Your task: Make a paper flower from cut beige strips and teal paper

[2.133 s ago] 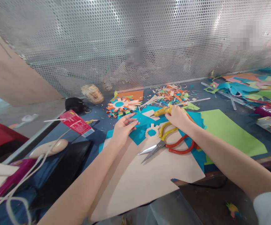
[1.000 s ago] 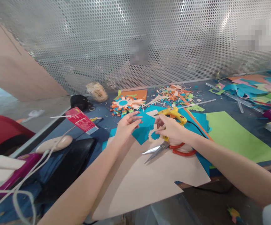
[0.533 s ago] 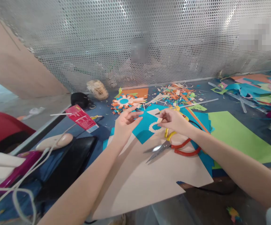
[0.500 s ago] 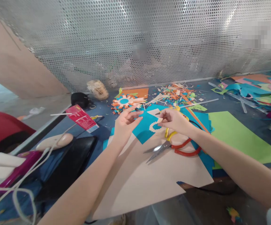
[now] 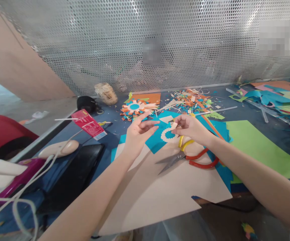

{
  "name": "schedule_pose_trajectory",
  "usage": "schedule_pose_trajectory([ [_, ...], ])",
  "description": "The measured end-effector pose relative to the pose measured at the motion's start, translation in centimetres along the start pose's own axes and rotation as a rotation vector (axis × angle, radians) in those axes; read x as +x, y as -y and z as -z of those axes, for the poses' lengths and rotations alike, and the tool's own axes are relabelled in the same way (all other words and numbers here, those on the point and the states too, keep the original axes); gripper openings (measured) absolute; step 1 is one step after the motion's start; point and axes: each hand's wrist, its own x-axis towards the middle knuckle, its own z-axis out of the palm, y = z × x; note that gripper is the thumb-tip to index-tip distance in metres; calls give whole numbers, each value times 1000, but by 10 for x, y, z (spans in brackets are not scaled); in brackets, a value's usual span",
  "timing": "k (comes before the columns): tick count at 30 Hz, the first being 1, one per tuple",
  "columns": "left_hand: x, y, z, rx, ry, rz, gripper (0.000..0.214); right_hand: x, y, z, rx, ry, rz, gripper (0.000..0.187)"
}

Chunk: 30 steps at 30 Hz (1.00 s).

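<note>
My right hand pinches a cream paper ring with a notched outer edge, held just over a blue paper square. To its left, my left hand has its fingers stretched out and thumb apart, with nothing visible between them. Below my right hand, scissors with red handles lie with their blades parted on a large cream sheet. A second yellow handle shows next to them, partly under my right hand.
A layered paper flower sits beyond my left hand, beside a heap of paper scraps. Green paper lies at the right. On the left are a red drink carton with a straw, a black phone-like slab and white cables.
My right hand has shifted slightly with the cream ring, so more of the ring shows. My left hand has moved a little right, its fingers still spread.
</note>
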Motion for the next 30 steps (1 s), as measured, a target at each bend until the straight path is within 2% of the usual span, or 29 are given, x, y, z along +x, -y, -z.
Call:
schedule_pose_trajectory([
  [5, -4, -2, -5, -5, 45, 55, 65, 0, -2, -1, -17, 2, 8, 28],
  [30, -6, -2, -4, -22, 125, 56, 61, 0, -4, -1, -13, 18, 57, 26],
])
